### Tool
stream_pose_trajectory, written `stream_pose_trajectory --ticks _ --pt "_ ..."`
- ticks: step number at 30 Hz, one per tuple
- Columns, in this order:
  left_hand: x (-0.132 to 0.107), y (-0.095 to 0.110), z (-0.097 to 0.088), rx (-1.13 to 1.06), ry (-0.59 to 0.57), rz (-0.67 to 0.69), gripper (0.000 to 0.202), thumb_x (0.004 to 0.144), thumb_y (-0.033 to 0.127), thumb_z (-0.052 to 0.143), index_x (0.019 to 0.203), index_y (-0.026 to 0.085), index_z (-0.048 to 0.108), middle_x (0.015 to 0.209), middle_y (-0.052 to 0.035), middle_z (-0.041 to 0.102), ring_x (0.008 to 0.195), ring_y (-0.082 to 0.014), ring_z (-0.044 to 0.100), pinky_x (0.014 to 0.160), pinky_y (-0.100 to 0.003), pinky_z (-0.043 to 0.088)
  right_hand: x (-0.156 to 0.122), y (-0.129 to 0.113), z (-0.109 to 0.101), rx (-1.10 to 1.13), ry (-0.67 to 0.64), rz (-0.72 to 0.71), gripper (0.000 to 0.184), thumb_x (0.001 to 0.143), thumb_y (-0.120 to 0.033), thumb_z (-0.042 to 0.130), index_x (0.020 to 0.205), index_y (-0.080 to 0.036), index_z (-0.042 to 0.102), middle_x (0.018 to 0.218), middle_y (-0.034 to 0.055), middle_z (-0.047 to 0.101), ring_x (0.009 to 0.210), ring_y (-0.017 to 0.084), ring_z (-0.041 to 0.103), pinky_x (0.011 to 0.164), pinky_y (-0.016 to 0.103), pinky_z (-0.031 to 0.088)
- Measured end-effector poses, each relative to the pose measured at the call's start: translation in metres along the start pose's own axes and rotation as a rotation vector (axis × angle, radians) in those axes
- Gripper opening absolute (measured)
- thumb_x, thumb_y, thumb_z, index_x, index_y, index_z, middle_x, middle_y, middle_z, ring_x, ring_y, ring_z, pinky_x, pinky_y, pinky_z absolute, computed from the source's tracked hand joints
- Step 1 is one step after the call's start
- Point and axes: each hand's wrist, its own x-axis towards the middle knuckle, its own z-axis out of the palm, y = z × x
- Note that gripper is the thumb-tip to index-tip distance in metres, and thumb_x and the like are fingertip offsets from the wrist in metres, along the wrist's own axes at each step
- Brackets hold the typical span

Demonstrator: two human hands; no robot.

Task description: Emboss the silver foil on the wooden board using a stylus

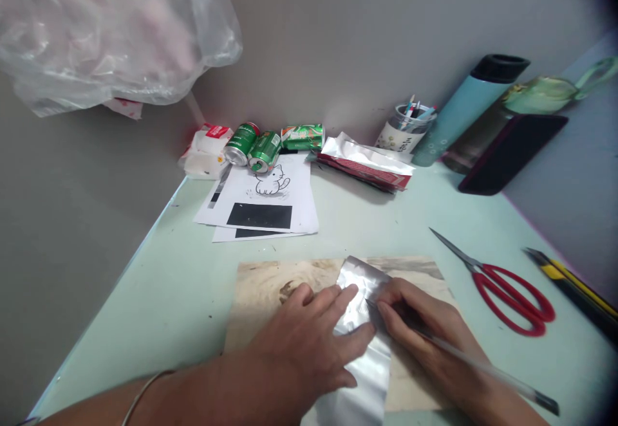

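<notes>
Silver sheet lies on the wooden board on the bench, under both hands; long axis near 12–6, far end leaning toward 1. Left hand spread flat on it, palm at 8 o'clock from the pen tip. Right hand closed on the pen, shaft out to 4. Both hands close to the tip; right grips nearest.

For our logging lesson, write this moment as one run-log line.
left hand: splayed on silvery metal sheet | right hand: holding pen, tip at sheet | beneath sheet: wooden board | right: red-handled scissors, utility knife
</notes>
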Motion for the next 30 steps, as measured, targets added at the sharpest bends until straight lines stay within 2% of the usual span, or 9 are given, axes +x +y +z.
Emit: stream_pose_trajectory --ticks 9,15,20,30 --pt "0.0005 -0.0002 0.0019 -0.002 0.024 0.005 0.056 0.091 0.054 0.070 0.137 0.028 0.052 0.153 -0.0161 0.042 0.117 -0.0323 0.057 0.084 -0.044 0.045 0.0026 -0.0013 -0.0032 -0.002 0.004 -0.037 0.022 0.092 -0.026 0.052 0.070 -0.023 0.051 0.065 -0.0020 0.055 0.058 0.013 0.050 0.052 0.025 0.041" --pt "0.0003 -0.0006 0.0037 0.006 0.044 0.015 0.058 0.091 0.055 0.071 0.137 0.026 0.050 0.152 -0.0179 0.043 0.114 -0.0328 0.057 0.082 -0.043 0.045 0.0016 0.0018 -0.0014 0.059 0.041 0.057 0.023 0.095 -0.033 0.053 0.075 -0.022 0.059 0.066 -0.0012 0.059 0.060 0.014 0.053 0.054 0.025 0.044" --pt "-0.0003 -0.0005 0.0032 0.007 0.042 0.005 0.057 0.090 0.055 0.071 0.135 0.027 0.051 0.151 -0.0171 0.044 0.116 -0.0327 0.057 0.083 -0.043 0.045 -0.0001 0.0029 0.0010 0.032 0.032 0.059 0.024 0.097 -0.037 0.053 0.079 -0.023 0.061 0.070 -0.0006 0.063 0.063 0.015 0.056 0.057 0.025 0.045" --pt "0.0003 -0.0004 0.0027 -0.018 0.018 -0.011 0.056 0.092 0.057 0.068 0.138 0.028 0.051 0.154 -0.0154 0.041 0.116 -0.0326 0.057 0.087 -0.044 0.045 0.0007 -0.0033 -0.0031 -0.103 0.017 -0.083 0.022 0.095 -0.025 0.048 0.073 -0.024 0.050 0.065 -0.0027 0.056 0.057 0.013 0.051 0.052 0.024 0.042"
